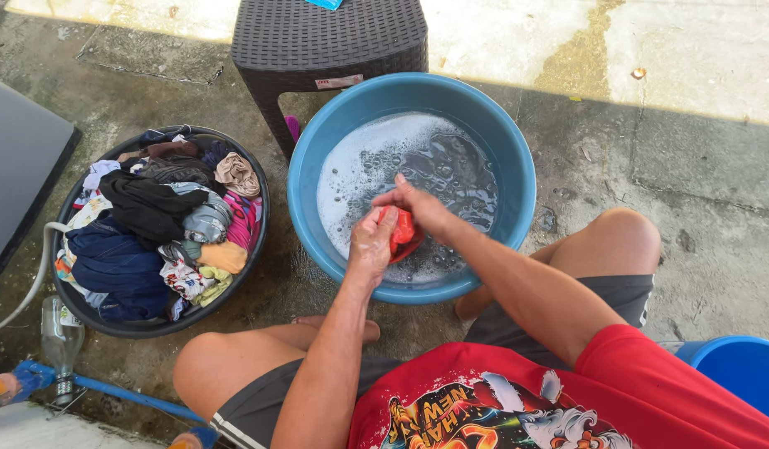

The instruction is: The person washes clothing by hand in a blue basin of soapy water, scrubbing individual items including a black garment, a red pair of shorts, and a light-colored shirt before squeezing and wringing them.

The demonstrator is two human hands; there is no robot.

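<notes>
Over the basin (pixel 501 150), both hands (fingers curled) grip cloth (pixel 404 229).

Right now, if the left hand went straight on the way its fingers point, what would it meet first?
The left hand already grips the red cloth. Past that it would probably meet the right hand, then the soapy water in the blue basin; depth is unclear.

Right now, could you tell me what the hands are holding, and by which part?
Both hands, left and right, clutch a bunched red cloth between them over the soapy blue basin; which part of it cannot be told.
</notes>
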